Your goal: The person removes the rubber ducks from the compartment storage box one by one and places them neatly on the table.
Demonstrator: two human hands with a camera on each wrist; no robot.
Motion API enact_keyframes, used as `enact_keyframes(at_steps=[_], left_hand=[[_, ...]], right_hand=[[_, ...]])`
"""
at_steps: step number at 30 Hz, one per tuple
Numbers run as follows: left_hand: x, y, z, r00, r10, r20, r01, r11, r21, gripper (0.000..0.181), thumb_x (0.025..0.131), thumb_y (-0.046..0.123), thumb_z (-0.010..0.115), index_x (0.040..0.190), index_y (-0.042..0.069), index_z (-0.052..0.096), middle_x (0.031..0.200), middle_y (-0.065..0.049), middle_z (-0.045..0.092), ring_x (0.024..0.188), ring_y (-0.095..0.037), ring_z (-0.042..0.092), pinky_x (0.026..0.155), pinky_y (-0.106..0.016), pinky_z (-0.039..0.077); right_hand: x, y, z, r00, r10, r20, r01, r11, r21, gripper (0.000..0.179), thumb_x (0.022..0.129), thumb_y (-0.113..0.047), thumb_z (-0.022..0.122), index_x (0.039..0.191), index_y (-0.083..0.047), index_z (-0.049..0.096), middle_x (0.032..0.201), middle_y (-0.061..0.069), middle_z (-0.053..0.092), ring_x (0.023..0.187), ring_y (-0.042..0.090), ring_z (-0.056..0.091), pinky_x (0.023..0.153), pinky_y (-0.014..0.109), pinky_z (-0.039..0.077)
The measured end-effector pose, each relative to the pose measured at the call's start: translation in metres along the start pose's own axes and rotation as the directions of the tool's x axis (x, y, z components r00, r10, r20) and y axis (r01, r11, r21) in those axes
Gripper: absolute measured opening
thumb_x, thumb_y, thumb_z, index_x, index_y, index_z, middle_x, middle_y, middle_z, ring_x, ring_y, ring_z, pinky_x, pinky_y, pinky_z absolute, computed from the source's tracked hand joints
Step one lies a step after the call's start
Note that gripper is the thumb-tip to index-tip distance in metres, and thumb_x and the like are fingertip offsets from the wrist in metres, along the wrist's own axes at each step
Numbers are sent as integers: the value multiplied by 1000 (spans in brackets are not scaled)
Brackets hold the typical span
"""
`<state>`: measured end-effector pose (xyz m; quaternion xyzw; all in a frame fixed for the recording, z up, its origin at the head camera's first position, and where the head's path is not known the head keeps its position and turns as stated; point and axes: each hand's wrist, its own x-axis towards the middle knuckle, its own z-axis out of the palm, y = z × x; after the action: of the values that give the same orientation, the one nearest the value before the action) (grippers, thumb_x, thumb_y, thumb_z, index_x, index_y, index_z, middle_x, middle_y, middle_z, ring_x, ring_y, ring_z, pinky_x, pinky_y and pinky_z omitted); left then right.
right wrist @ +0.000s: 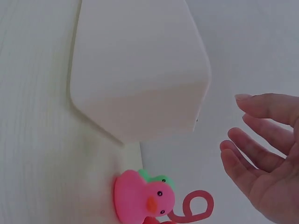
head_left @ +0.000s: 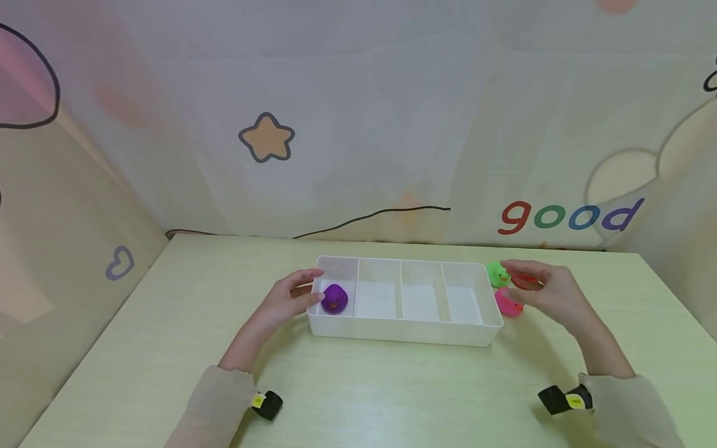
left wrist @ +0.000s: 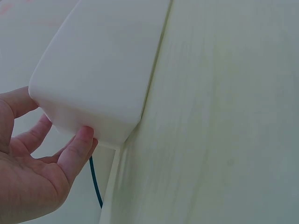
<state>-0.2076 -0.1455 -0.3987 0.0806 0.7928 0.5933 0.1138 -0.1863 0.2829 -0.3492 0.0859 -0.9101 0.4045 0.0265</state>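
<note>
A white tray (head_left: 364, 328) with several compartments sits on the table. In its leftmost compartment rests a purple rubber duck (head_left: 334, 298). My left hand (head_left: 288, 295) holds the tray's left end, thumb at the rim and fingers against the outer end wall (left wrist: 93, 122). Off the tray's right end, my right hand (head_left: 551, 292) hovers with loosely bent fingers and nothing between them. Below and beside it stand a green duck (head_left: 496, 274), a pink duck (right wrist: 140, 198) and a red object (head_left: 524, 282), partly hidden by the fingers.
The pale table (head_left: 392, 398) ends at a printed cloth backdrop (head_left: 358, 137) behind the tray. Another cloth wall (head_left: 67, 249) stands along the left side. Both wrists carry small black cameras (head_left: 271, 405).
</note>
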Motion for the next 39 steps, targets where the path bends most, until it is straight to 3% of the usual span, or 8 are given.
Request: enact_keyframes(at_steps=[6, 14, 22, 31, 39], left_hand=[[1, -1, 1, 1000, -2, 4, 2, 1000, -12, 50, 86, 17, 63, 132, 10, 45, 138, -17, 38, 126, -36, 37, 96, -46, 40], [1, -1, 1, 1000, -7, 8, 7, 1000, -29, 51, 85, 16, 63, 132, 9, 45, 138, -17, 38, 125, -35, 39, 96, -45, 41], [2, 0, 1, 1000, 1, 4, -1, 999, -40, 51, 85, 15, 64, 132, 9, 45, 137, -17, 39, 123, -34, 42, 94, -43, 43], [4, -1, 1, 1000, -7, 3, 8, 999, -43, 50, 84, 16, 64, 131, 11, 46, 137, -16, 39, 123, -33, 42, 94, -43, 43], [1, 0, 1, 1000, 11, 11, -10, 999, -36, 51, 85, 16, 64, 132, 8, 45, 137, -19, 39, 124, -35, 41, 93, -44, 43]], right_hand=[[1, -19, 8, 998, -58, 3, 58, 997, 52, 50, 80, -10, 69, 125, 3, 51, 123, 23, 53, 105, 36, 55, 76, 10, 46], [5, -41, 23, 991, -129, 45, 118, 974, 196, 51, 76, -5, 72, 122, 7, 52, 122, 27, 52, 102, 12, 59, 77, 17, 49], [13, -58, 43, 981, -166, 100, 140, 963, 230, 51, 76, -1, 70, 124, 6, 51, 122, 24, 53, 110, 39, 51, 85, 28, 48], [20, -73, 69, 961, -234, 150, 183, 939, 291, 50, 76, 2, 69, 122, 8, 51, 122, 25, 52, 109, 40, 50, 90, 42, 43], [29, -89, 91, 948, -265, 177, 205, 933, 296, 49, 76, 1, 70, 121, 6, 53, 122, 22, 54, 109, 38, 51, 91, 40, 45]])
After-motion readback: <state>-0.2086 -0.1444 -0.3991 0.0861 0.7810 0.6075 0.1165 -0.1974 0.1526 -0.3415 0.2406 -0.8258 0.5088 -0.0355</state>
